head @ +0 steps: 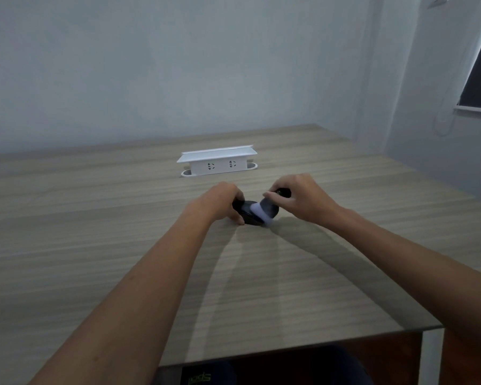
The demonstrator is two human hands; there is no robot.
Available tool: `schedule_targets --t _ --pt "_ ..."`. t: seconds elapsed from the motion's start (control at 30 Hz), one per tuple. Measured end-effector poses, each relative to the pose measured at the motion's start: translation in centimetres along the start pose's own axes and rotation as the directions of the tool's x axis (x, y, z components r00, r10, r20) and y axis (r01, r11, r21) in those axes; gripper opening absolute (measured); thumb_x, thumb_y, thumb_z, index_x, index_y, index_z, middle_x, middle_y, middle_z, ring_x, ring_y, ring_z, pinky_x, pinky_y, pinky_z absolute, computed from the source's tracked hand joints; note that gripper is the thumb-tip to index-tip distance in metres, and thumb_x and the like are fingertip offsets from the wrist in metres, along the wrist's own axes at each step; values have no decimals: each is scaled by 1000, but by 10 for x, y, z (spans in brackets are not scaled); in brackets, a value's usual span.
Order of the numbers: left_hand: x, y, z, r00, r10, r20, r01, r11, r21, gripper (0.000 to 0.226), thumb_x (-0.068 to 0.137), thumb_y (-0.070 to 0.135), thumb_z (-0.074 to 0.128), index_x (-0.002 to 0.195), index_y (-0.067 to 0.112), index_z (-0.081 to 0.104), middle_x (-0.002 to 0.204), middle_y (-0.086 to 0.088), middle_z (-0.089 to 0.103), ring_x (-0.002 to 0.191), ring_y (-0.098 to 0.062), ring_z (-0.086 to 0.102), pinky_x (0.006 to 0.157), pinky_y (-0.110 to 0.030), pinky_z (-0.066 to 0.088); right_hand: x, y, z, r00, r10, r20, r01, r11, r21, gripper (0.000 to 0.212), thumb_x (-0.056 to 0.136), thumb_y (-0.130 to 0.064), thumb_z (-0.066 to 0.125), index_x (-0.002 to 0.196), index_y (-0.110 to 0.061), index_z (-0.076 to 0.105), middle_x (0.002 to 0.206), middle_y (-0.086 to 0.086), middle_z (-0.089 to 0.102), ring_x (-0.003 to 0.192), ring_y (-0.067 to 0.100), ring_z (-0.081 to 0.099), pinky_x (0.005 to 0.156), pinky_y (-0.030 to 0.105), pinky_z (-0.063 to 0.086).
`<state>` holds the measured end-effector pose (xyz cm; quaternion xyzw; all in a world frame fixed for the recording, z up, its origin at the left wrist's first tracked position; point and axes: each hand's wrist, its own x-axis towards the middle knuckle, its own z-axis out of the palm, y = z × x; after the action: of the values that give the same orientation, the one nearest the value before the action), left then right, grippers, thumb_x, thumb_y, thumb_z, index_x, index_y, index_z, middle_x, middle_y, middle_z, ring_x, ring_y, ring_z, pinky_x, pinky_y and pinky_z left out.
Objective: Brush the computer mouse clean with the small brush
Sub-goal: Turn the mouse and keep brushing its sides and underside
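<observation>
A black computer mouse (251,215) lies on the wooden desk (122,245) a little beyond its middle. My left hand (225,202) grips its left side, thumb at the near edge. My right hand (303,200) holds a small brush (282,193) by its dark handle. The brush's pale bristles (258,210) lie blurred across the top of the mouse. Fingers hide part of the mouse and most of the handle.
A white pop-up power socket box (218,162) stands on the desk just behind the hands. The wall runs along the desk's far edge. A window frame (478,79) is at the upper right. The desk's near edge lies close to my body.
</observation>
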<state>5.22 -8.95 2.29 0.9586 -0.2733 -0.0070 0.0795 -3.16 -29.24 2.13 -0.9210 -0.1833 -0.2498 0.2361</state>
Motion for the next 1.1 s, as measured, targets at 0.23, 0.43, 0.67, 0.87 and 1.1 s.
schedule_targets --t 0.23,0.43,0.67,0.87,1.1 --pt "0 -2 2 1000 -4 -15 4 1000 9 53 70 33 88 116 12 72 106 -9 70 98 -28 64 82 -35 51 -2 12 4 999 22 -33 -26 991 -129 18 91 -23 64 85 -10 76 82 2 73 74 18 65 66 32 51" --pt "1 -3 5 1000 11 -29 -10 998 56 48 72 41 84 108 12 73 100 -10 70 88 -27 62 73 -35 48 -6 -1 9 997 -60 -41 58 997 -57 17 91 -24 65 87 -11 76 80 -2 71 71 12 62 64 24 48" --pt "-3 1 6 1000 11 -11 -10 998 54 48 79 48 78 102 6 72 95 -10 65 83 -25 57 69 -33 44 -6 -3 9 994 -69 -85 64 996 -58 16 90 -25 66 84 -14 76 77 -2 69 69 12 60 62 26 46" --pt "-8 -4 -1 995 -19 100 22 999 -29 43 88 47 68 108 9 73 96 -5 70 91 -26 64 79 -39 52 -7 8 14 997 3 -78 -10 996 -89 19 91 -25 64 86 -12 76 81 0 70 74 18 63 66 36 52" --pt "-12 -12 4 994 35 100 -15 982 -189 40 88 36 71 123 17 66 115 -1 71 107 -23 66 98 -41 51 -2 -8 19 987 -24 -162 28 999 21 17 90 -25 66 84 -13 75 81 -2 70 75 12 62 69 29 51"
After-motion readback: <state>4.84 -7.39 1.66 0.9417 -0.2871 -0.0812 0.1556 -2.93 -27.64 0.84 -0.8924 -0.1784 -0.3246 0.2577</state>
